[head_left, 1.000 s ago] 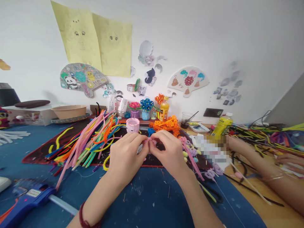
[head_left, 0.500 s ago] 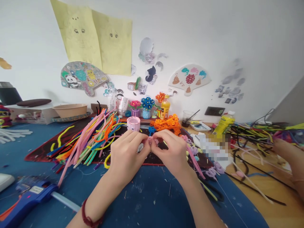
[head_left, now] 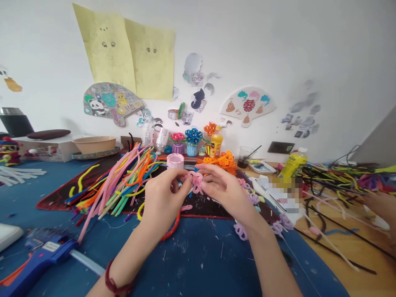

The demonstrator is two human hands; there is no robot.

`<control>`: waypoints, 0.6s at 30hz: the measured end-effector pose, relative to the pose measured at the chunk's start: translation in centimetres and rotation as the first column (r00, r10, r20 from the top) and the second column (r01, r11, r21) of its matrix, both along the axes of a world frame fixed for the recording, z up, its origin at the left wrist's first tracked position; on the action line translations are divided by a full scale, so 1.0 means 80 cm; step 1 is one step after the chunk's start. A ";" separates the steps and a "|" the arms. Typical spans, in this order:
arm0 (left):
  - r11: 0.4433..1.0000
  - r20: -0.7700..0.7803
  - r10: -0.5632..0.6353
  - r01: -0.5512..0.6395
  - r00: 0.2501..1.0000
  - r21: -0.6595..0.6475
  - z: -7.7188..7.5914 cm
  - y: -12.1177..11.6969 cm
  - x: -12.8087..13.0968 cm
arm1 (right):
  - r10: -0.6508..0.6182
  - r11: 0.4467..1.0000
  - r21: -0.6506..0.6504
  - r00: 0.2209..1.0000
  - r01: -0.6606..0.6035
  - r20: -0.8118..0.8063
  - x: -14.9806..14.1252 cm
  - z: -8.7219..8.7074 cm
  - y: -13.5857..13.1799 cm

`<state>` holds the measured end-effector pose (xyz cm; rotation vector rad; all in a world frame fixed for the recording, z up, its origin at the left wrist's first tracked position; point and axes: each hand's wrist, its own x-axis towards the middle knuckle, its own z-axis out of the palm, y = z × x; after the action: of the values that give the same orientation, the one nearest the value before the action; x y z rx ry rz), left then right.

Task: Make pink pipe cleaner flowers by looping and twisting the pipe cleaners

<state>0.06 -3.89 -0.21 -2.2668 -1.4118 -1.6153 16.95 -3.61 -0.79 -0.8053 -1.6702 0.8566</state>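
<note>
Both hands meet over the dark mat at the middle of the table. My left hand and my right hand pinch a small pink pipe-cleaner flower between their fingertips. A red cord bracelet sits on my left wrist. Just behind the hands stands a small pink cup. A heap of coloured pipe cleaners lies to the left of my left hand. Small lilac and pink pipe-cleaner flowers lie to the right of my right forearm.
A blue glue gun lies at the front left. Orange pipe-cleaner shapes, small flower pots and bottles stand by the wall. Another person's hand is at the far right among dark pipe cleaners. A tan bowl sits back left.
My hands have lifted and opened slightly, so the pink flower now shows between the fingertips. The other person's arm has drawn back toward the right edge. The camera shifted a little.
</note>
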 end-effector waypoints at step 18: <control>0.907 0.333 -0.332 0.395 0.883 -0.144 0.010 -0.005 -0.009 | 0.023 1.000 0.003 0.997 -0.022 -0.068 -0.008 0.000 -0.006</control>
<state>-0.64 -4.26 0.56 -2.6281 -1.3172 -2.0953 16.33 -4.13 -0.81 -0.7495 -1.6230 0.8884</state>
